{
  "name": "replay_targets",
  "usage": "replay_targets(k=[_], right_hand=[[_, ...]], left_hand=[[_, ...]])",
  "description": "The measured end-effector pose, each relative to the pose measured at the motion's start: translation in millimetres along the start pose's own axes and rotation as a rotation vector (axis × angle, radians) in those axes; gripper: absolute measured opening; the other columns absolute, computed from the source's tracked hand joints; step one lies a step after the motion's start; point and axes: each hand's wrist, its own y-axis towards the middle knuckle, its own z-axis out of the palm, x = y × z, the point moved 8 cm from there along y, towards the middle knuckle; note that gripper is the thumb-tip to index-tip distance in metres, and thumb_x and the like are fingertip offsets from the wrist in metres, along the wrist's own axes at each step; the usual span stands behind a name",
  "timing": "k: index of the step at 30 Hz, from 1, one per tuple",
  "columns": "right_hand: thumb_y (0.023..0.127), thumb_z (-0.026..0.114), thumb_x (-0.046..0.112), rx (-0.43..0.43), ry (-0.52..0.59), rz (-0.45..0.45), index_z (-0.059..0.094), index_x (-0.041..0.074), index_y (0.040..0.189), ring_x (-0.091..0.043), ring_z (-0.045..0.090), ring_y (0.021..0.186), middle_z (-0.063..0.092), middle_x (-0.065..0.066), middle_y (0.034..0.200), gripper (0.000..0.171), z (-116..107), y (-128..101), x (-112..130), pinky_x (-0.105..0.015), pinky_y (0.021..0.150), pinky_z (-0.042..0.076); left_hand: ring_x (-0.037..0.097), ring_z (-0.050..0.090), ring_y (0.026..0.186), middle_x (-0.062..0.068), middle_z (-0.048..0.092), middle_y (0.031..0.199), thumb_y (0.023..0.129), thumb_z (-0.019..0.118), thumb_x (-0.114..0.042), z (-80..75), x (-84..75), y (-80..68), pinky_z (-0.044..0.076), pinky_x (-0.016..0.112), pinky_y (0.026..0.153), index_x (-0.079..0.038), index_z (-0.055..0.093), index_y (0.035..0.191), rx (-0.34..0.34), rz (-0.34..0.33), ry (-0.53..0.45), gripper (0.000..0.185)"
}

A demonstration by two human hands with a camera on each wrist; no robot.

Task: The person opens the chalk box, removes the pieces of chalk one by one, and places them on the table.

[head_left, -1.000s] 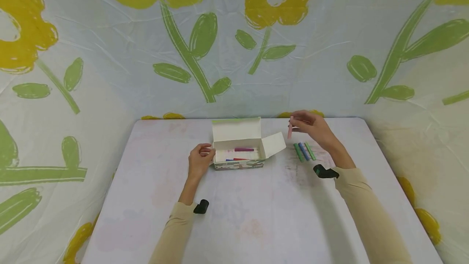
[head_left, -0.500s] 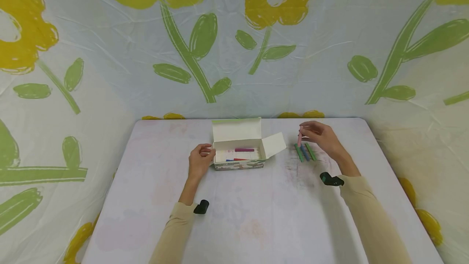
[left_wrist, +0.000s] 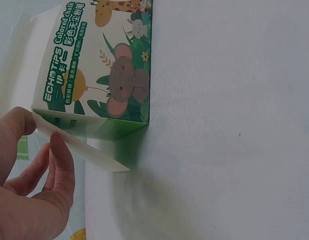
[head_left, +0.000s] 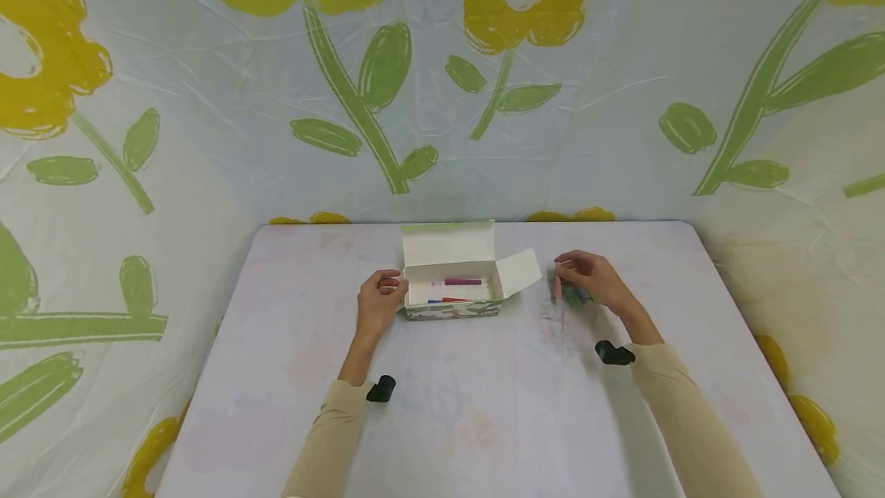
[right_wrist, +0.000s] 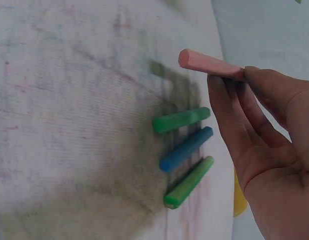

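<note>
Pink chalk (right_wrist: 207, 64) is pinched in the right hand (head_left: 588, 283), hovering just above the table (head_left: 484, 406) next to three sticks already lined up: a green one (right_wrist: 180, 120), a blue one (right_wrist: 186, 149) and another green (right_wrist: 188, 182). So three look done, the pink one isn't down yet, and a few sticks (head_left: 462, 281) are left in the open chalk box (left_wrist: 102, 70). The left hand (head_left: 378, 306) steadies the box, pinching its side flap (left_wrist: 77, 145) between thumb and fingers.
</note>
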Motion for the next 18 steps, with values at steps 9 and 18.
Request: replay_targets(k=[9,18], right_hand=[[0.102,0.066,0.019,-0.012,-0.242,0.015,0.067,-0.002,0.121,-0.03,0.068,0.099,0.075,-0.013,0.102,0.028,17,5,-4,-0.049,0.093,0.048],[0.095,0.072,0.004,-0.055,-0.348,-0.057,0.069,-0.006,0.11,-0.038,0.069,0.096,0.074,-0.017,0.097,0.019,32,7,7,-0.057,0.091,0.051]], left_hand=[[0.023,0.066,0.09,0.01,0.072,0.099,0.093,0.075,-0.017,-1.1,1.4,0.5,0.054,0.027,0.07,-0.007,0.073,0.115,-0.001,0.006,0.025,0.025],[0.024,0.067,0.089,0.011,0.072,0.098,0.093,0.075,-0.017,-2.4,2.1,-2.1,0.053,0.025,0.068,-0.006,0.073,0.115,0.01,0.003,0.016,0.024]])
